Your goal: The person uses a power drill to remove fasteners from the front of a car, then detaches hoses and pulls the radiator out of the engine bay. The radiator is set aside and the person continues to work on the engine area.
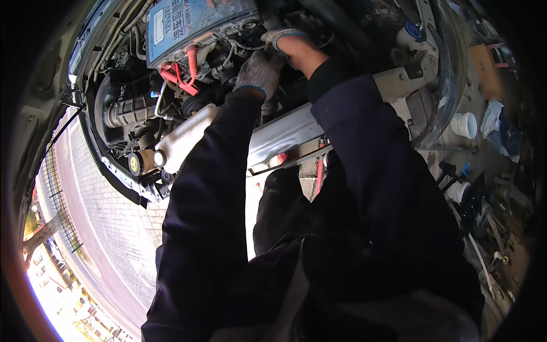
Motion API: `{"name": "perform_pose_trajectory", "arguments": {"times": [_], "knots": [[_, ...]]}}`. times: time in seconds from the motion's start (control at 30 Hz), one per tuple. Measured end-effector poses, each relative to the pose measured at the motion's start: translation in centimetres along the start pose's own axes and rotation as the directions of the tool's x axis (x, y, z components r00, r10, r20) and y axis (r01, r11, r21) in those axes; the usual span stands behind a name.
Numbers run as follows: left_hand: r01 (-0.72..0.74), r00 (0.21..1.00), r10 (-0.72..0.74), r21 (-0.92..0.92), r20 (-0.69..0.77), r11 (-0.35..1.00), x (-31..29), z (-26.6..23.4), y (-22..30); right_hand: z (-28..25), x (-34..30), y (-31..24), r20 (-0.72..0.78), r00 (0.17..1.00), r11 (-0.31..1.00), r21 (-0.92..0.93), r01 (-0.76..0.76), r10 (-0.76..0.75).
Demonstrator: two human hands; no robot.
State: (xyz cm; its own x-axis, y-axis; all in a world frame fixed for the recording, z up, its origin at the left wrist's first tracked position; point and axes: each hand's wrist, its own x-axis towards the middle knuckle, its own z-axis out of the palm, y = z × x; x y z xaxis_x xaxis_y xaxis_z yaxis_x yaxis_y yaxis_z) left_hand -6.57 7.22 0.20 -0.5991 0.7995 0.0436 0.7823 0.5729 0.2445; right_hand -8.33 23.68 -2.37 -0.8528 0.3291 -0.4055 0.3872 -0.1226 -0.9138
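Both my hands wear pale knitted work gloves and reach into a vehicle's engine bay. My left hand [259, 73] is closed, its back turned up, among dark engine parts. Just beyond it and to the right, my right hand [285, 41] is bent inward with curled fingers. The two gloves nearly touch, and whatever lies in their fingers is hidden. Beside them at the upper left rests a blue-topped battery box [199, 25]. Red clamps [185, 74] with red handles lie at its near edge, left of my left hand.
A metal crossbeam [288, 134] runs under my forearms. A whitish reservoir [188, 137] and a yellow-marked cap [135, 163] are at the left, near a ribbed air hose [131, 112]. A blue cap [412, 31] is at the right. Beyond lie a white bucket [464, 125] and cardboard [485, 71].
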Motion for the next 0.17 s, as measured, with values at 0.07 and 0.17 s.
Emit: {"name": "perform_pose_trajectory", "arguments": {"times": [0.07,0.17], "knots": [[0.031,0.999,-0.032,-0.031,-0.019,0.999,0.0,-0.1,-0.3,0.0,0.6,0.1,-0.004,0.996,0.993,-0.075,0.087,-0.087],[0.154,0.987,-0.138,-0.246,0.081,0.957,0.3,-0.1,-0.1,-0.3,1.2,0.7,-0.074,0.968,0.903,-0.382,0.195,-0.240]]}}
